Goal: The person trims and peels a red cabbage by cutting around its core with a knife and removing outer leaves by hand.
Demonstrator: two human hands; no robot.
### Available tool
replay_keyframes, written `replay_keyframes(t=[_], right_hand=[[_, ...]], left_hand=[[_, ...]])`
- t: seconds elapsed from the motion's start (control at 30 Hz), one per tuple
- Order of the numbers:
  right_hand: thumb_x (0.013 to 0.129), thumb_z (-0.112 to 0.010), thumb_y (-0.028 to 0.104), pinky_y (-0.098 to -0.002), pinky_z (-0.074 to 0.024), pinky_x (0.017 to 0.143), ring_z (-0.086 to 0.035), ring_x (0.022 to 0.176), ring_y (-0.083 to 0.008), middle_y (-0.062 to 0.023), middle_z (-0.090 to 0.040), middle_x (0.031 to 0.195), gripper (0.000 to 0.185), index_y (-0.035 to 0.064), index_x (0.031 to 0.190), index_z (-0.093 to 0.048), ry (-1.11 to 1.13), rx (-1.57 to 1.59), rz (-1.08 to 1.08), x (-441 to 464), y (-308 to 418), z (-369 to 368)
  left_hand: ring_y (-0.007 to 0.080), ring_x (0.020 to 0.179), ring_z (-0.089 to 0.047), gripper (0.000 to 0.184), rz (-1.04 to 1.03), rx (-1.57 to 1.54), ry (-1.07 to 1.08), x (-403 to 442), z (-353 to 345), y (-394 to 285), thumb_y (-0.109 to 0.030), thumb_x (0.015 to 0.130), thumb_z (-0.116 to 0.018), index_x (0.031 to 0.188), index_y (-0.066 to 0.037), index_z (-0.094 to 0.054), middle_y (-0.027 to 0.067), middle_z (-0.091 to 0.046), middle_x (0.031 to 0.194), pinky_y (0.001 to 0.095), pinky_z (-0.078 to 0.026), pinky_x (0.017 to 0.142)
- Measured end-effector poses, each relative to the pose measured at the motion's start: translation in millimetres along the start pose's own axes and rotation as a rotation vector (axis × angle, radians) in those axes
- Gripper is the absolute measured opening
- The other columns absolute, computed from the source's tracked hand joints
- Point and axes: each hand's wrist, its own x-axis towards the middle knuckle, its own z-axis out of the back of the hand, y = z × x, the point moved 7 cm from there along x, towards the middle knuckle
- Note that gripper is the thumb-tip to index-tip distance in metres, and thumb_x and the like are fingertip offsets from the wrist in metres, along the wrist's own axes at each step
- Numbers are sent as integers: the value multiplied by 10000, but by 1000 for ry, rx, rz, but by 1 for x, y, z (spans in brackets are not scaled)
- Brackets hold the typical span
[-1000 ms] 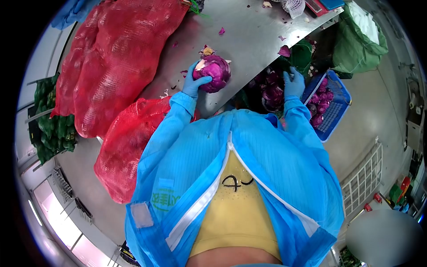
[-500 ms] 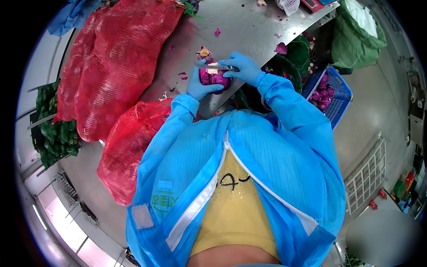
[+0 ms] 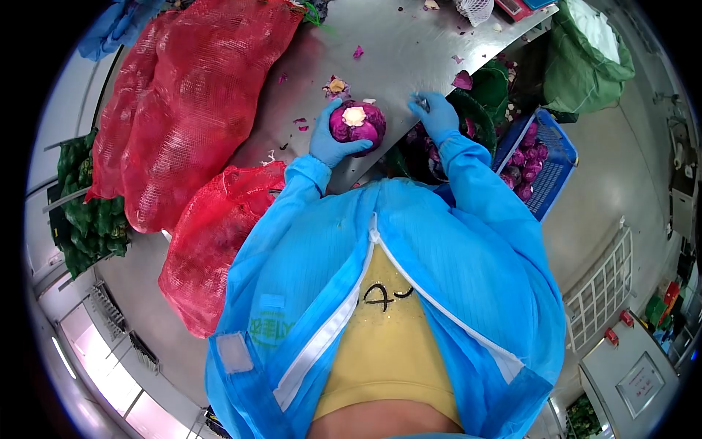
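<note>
A red cabbage [image 3: 369, 130] with a pale, freshly cut stem end facing up sits at the table's near edge. My left hand [image 3: 328, 140], in a blue glove, wraps round its left and near sides. My right hand [image 3: 439, 114], gloved too, is apart from the cabbage, to its right. Its fingers are closed on a knife [image 3: 423, 104], of which only a small part shows; the blade is hard to make out. Just beyond the cabbage lie a trimmed stem piece [image 3: 336, 86] and a thin pale slice [image 3: 368, 101].
Bulging red mesh sacks [image 3: 197, 102] cover the table's left side, and another red sack [image 3: 216, 245] hangs lower. Right of the table stand a green bin [image 3: 479, 117], a blue crate [image 3: 561, 172] holding cabbages, and a green bag [image 3: 585, 66]. Leaf scraps dot the steel table [image 3: 395, 51].
My right hand has moved right, away from the cabbage, taking the knife with it. The stem end now shows a flat pale cut, and a thin slice lies beyond it. My left hand stays on the cabbage.
</note>
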Motion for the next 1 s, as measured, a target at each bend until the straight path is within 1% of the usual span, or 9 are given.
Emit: replay_keyframes(t=[0.1, 0.17, 0.27, 0.3, 0.43, 0.5, 0.73, 0.83, 1.0], right_hand=[[824, -632, 379, -356, -498, 792, -634, 853, -303, -156, -643, 963, 507, 111, 1243, -534, -35, -387, 92, -23, 13, 5], [835, -609, 417, -375, -494, 795, -630, 874, -323, -169, -637, 990, 573, 144, 1317, -461, 107, 128, -103, -30, 34, 2], [872, -485, 528, -421, -480, 786, -613, 907, -376, -192, -634, 994, 621, 201, 1385, -358, 260, 120, -67, -33, 53, -25], [898, -428, 524, -434, -479, 780, -605, 904, -396, -204, -630, 1005, 593, 245, 1408, -308, 184, 227, 94, -33, 66, -28], [921, -408, 481, -441, -476, 791, -596, 915, -407, -225, -615, 1032, 538, 280, 1409, -301, 265, 167, 83, -38, 68, -27], [941, -406, 431, -392, -493, 789, -602, 929, -384, -219, -593, 1094, 511, 244, 1407, -311, 422, 71, -52, -41, 69, -24], [942, -397, 434, -404, -494, 777, -600, 913, -397, -222, -597, 1076, 495, 272, 1402, -314, 299, 134, 47, -43, 61, -28], [942, -359, 453, -463, -463, 817, -591, 911, -423, -243, -605, 1047, 515, 302, 1422, -251, 351, 134, 2, -43, 61, -29], [935, -321, 489, -483, -468, 793, -596, 884, -420, -250, -611, 1008, 502, 329, 1408, -271, 450, -129, -120, -37, 71, -22]], left_hand=[[304, 1163, -463, 1101, -41, 77, -74, -2, 0, -4, -342, 427, -900, 1331, -46, -345, 170, -407, 1274, 395, -390, 1007], [328, 1169, -433, 1129, -117, 240, -110, -5, -2, -21, -369, 410, -893, 1335, -40, -334, 179, -402, 1273, 398, -369, 1020], [339, 1180, -424, 1147, -87, 357, -115, -3, -5, -34, -382, 412, -883, 1346, -38, -313, 183, -395, 1279, 400, -371, 1018], [349, 1188, -416, 1157, -58, 387, -113, -2, -4, -33, -397, 416, -872, 1353, -35, -298, 192, -387, 1285, 404, -372, 1018], [353, 1204, -402, 1162, -22, 426, -99, -4, -7, -33, -420, 428, -862, 1352, -15, -285, 195, -370, 1300, 400, -371, 1019], [353, 1219, -389, 1167, -56, 499, -95, -4, -10, -35, -450, 441, -848, 1352, -3, -271, 197, -349, 1315, 394, -371, 1020], [350, 1231, -379, 1171, 7, 487, -59, -3, -13, -37, -462, 446, -842, 1356, -7, -261, 200, -332, 1323, 380, -370, 1023], [348, 1227, -383, 1161, -5, 499, -74, -3, -15, -36, -455, 448, -841, 1353, -10, -267, 203, -333, 1321, 377, -373, 1020], [340, 1215, -400, 1139, 38, 545, -102, -2, -17, -36, -473, 457, -827, 1349, -23, -280, 192, -345, 1317, 383, -389, 998]])
